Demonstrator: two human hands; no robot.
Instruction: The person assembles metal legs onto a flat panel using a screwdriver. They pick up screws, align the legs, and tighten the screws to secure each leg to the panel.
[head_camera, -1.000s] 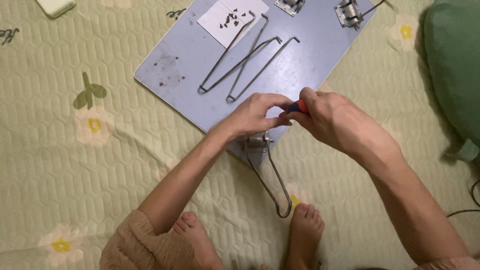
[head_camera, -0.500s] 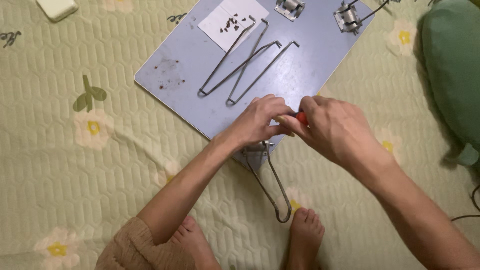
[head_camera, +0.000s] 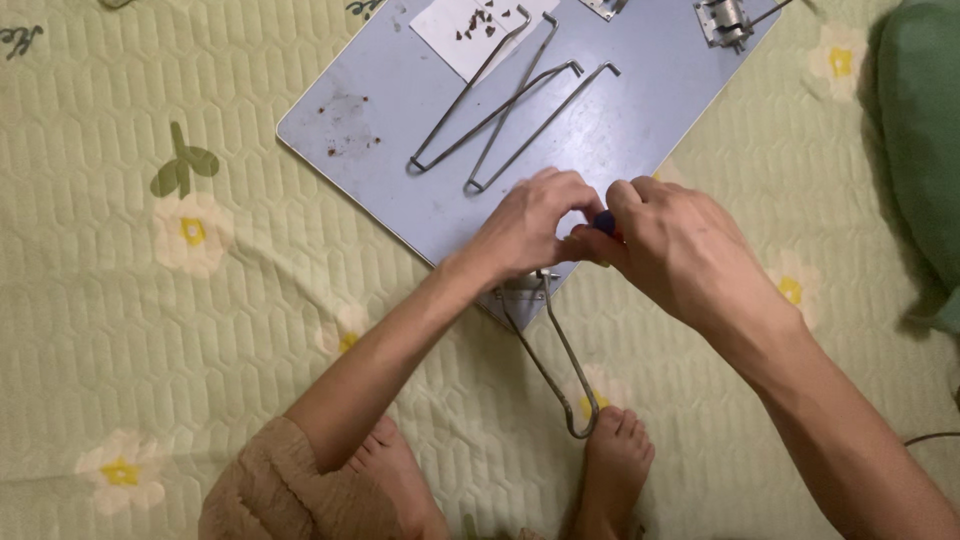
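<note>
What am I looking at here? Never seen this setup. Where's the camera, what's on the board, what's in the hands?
No machine: a person's two bare hands, filmed by one camera worn on the head, looking down; bare feet show at the bottom. On a flowered quilt lies a blue-grey board. On it lie two bent wire legs, a paper with small screws and a metal hinge bracket. The left hand and right hand meet at the board's near corner around a small dark-and-red tool handle, above a wire loop fixed there.
</note>
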